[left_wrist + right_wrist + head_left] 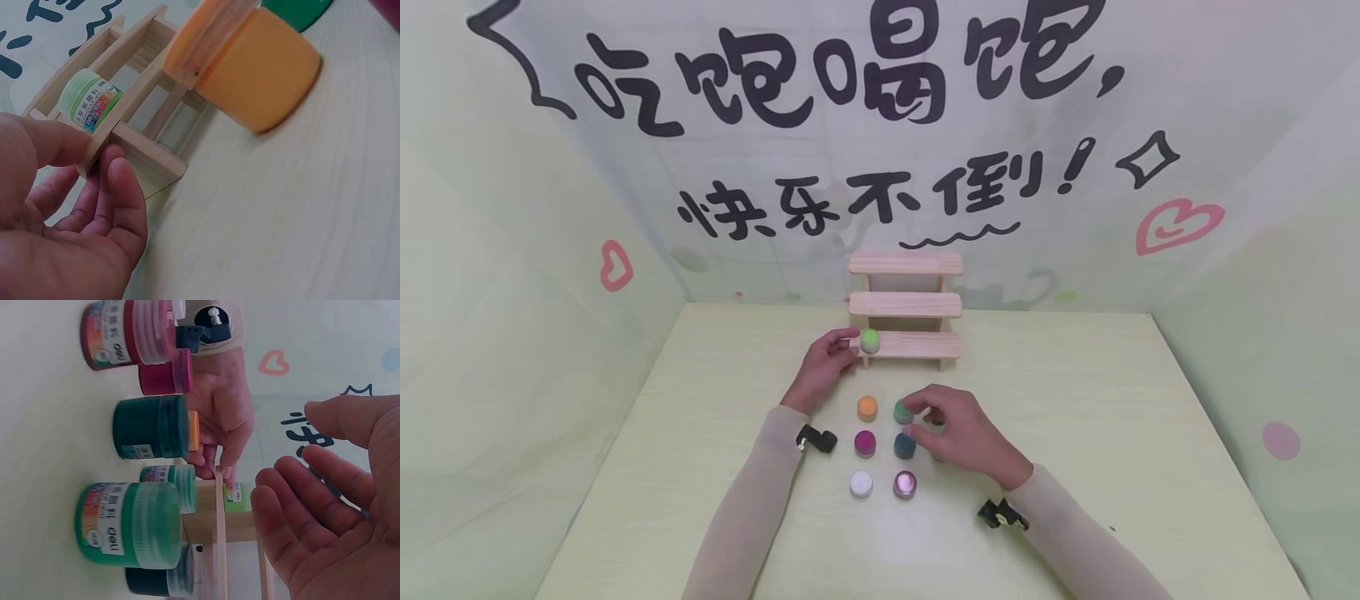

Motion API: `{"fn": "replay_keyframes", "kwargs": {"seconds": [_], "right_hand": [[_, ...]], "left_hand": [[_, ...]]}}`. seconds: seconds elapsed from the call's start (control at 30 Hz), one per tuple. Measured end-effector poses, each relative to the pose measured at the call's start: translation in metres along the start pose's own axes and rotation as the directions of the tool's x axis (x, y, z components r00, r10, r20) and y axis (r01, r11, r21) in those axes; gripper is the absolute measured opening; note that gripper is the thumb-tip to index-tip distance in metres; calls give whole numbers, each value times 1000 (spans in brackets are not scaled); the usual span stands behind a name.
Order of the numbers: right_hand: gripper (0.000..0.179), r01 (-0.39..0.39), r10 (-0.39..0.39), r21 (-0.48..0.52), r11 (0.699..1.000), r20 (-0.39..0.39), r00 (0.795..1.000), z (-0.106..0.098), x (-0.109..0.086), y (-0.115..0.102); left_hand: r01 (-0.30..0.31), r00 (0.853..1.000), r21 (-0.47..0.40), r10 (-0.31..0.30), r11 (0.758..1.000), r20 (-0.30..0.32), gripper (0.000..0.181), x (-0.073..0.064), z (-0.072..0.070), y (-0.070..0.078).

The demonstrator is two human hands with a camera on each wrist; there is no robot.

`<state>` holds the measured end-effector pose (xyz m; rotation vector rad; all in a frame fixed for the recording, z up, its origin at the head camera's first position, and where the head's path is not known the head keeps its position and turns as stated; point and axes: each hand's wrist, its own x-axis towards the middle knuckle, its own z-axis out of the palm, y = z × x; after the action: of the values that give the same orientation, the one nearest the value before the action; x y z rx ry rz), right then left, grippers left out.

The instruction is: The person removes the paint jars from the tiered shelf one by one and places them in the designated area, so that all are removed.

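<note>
A jar of light green paint (pixel 870 340) stands at the left end of the lowest step of a small wooden step rack (pixel 917 345). My left hand (pixel 81 206) pinches that step's end, thumb on top beside the jar and fingers curled beneath. Over the right-hand jars hovers my right hand (pixel 958 425), its fingers loosely bent; in the right wrist view nothing lies between its thumb and fingers. Its fingertips overlap a green jar (pixel 902 412) and come near a dark teal jar (pixel 905 446) in the head view. Another jar is mostly hidden under this hand.
Left of those jars, an orange jar (pixel 867 407), a magenta jar (pixel 865 443) and a white jar (pixel 861 483) form a column. A metallic pink jar (pixel 905 484) stands nearest me on the right. Behind the rack hangs a printed cloth (pixel 805 275).
</note>
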<state>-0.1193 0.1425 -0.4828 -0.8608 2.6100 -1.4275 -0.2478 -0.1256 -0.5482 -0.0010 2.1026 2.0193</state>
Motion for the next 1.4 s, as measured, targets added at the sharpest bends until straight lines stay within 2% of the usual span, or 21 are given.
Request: {"fn": "replay_keyframes", "kwargs": {"seconds": [0.23, 0.63, 0.87, 1.13, 1.4], "right_hand": [[28, -52, 52, 22, 998, -5, 999, -3, 14, -2], [30, -69, 68, -27, 997, -45, 997, -6, 41, 0], [28, -131, 129, -33, 991, -77, 989, -4, 63, 6], [30, -148, 145, -15, 989, -102, 984, -1, 85, 16], [31, -193, 189, -24, 981, -121, 975, 0, 101, 23]], "left_hand": [[-1, 1000, -4, 1, 1000, 1, 36, 0, 0, -1], [-3, 1000, 28, 3, 1000, -7, 35, -1, -1, 1], [8, 1000, 15, -8, 1000, -5, 36, 0, 0, 0], [16, 1000, -25, -16, 1000, -1, 37, 0, 0, 1], [30, 1000, 4, -30, 1000, -5, 38, 0, -1, 2]]}}
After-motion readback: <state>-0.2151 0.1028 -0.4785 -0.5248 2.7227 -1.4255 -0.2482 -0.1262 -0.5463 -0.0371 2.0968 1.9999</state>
